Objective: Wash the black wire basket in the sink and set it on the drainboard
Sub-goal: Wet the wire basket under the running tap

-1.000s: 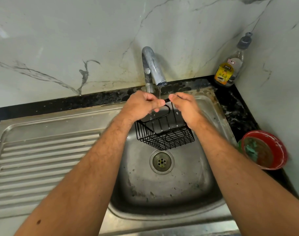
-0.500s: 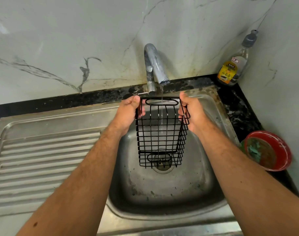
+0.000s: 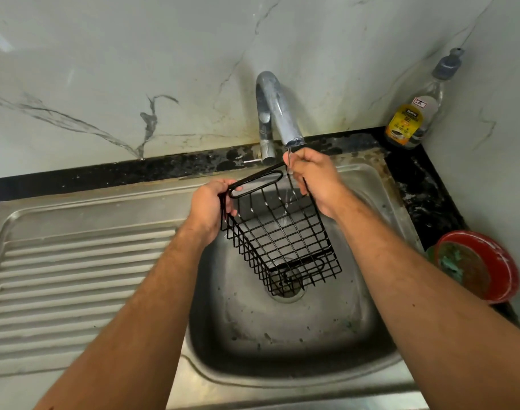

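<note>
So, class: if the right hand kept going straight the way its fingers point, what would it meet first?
The right hand points up and left, toward the tap. It would likely meet the spout of the tap first, just above its fingertips, though depth from this view is uncertain.

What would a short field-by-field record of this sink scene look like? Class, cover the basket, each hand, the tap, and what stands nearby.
basket: black wire basket, held tilted over the sink, above the drain
left hand: left hand grips the basket's upper left corner
right hand: right hand grips the upper right edge, just under the spout
tap: tap running, thin stream falling through the wires
drainboard: drainboard to the left, basket not on it yet
nearby: soap bottle in the back corner; red bowl at right
</note>
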### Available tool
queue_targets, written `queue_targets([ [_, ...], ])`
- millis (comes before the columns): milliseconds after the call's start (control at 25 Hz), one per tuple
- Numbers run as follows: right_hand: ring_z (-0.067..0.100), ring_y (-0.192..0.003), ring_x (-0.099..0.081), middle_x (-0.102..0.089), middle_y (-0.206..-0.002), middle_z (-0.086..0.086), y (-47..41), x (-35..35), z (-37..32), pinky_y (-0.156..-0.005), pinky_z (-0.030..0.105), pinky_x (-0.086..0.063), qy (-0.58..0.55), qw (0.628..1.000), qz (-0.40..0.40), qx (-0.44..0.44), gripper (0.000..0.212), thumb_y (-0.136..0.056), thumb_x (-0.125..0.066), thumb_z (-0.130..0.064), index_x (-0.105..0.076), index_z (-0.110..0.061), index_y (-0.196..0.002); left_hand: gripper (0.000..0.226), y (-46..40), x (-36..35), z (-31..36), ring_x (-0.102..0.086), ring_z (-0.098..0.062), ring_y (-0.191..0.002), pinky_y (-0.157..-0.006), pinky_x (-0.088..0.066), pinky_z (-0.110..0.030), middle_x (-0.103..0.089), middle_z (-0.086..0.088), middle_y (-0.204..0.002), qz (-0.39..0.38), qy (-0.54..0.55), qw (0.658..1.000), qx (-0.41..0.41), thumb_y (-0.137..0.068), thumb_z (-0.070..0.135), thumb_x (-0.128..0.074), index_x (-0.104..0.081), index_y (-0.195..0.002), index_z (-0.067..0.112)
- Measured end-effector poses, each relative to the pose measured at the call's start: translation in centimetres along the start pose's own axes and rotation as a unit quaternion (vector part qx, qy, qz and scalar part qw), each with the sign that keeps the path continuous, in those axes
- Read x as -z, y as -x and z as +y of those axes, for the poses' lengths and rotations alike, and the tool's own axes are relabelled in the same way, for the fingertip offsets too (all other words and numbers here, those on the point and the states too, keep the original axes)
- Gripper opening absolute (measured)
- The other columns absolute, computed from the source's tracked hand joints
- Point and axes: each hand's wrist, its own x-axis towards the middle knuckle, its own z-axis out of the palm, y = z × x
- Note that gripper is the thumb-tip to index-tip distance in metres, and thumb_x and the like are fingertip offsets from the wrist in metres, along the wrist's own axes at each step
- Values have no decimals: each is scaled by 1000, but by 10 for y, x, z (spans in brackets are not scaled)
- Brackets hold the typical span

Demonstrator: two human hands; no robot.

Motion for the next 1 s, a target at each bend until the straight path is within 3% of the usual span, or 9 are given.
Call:
queue_targets([
  [80, -7, -48, -50, -58, -53, -19, 1, 2, 1, -62, 22, -35, -17, 1000, 0, 16, 15, -99, -60, -19, -62, -13, -85, 39, -2, 0, 1, -38, -5, -44, -56, -39, -27, -42, 0, -63, 9, 2, 1000, -25, -103, 5, -28, -63, -87, 11],
  [200, -11, -54, -56, -60, -53, -22, 1, -3, -2, -68, 16, -42, -12, 999, 11, 32, 21, -96, -65, -19, -60, -18, -76, 38, -5, 0, -1, -36, -7, -47, -56, -40, -29, -42, 6, -54, 17, 21, 999, -23, -103, 5, -29, -63, -86, 11],
  [320, -13, -59, -59, -62, -54, -22, -3, -8, -2, -69, 8, -45, -24, 999, 39, 30, 22, -93, -70, -19, -61, -18, -73, 34, -7, 1, -6, -35, -11, -54, -58, -40, -30, -41, 2, -64, 18, 30, 999, 0, -103, 9, -32, -64, -92, 11],
  [440, -10, -47, -52, -62, -55, -21, -4, -10, -2, -57, 11, -41, -34, 998, 54, 14, 16, -94, -70, -21, -65, -16, -79, 28, -5, 3, -6, -36, -11, -57, -58, -38, -29, -45, 3, -67, 18, 65, 998, 17, -104, 12, -38, -66, -102, 10],
  [560, -7, -55, -55, -69, -70, -17, -4, -7, 0, -50, 13, -36, -32, 997, 76, -7, 12, -95, -66, -23, -68, -16, -86, 24, -2, 1, -1, -49, -11, -62, -62, -43, -28, -58, 2, -76, 8, 130, 991, 19, -102, 18, -47, -71, -104, 13],
  [640, -1, -49, -46, -58, -61, -15, -3, -1, 5, -45, 15, -33, -51, 993, 96, -36, 16, -95, -67, -32, -68, -17, -91, 25, 1, -4, 2, -60, -15, -73, -74, -46, -32, -66, -3, -91, -7, 154, 988, 11, -101, 27, -50, -72, -105, 17],
  [760, 8, -55, -41, -52, -70, -6, -4, 6, 9, -44, 22, -34, -75, 984, 124, -104, 26, -91, -70, -45, -65, -20, -91, 29, 6, -12, 6, -64, -19, -92, -90, -45, -37, -67, -10, -110, -8, 129, 991, -25, -104, 32, -47, -71, -109, 17],
  [1000, 7, -49, -30, -43, -65, -8, -6, 6, 11, -37, 21, -24, -110, 965, 132, -196, 24, -92, -68, -45, -67, -22, -92, 26, 11, -18, 12, -58, -18, -103, -81, -45, -27, -65, 3, -110, -36, 54, 998, -19, -94, 31, -66, -65, -119, 26],
])
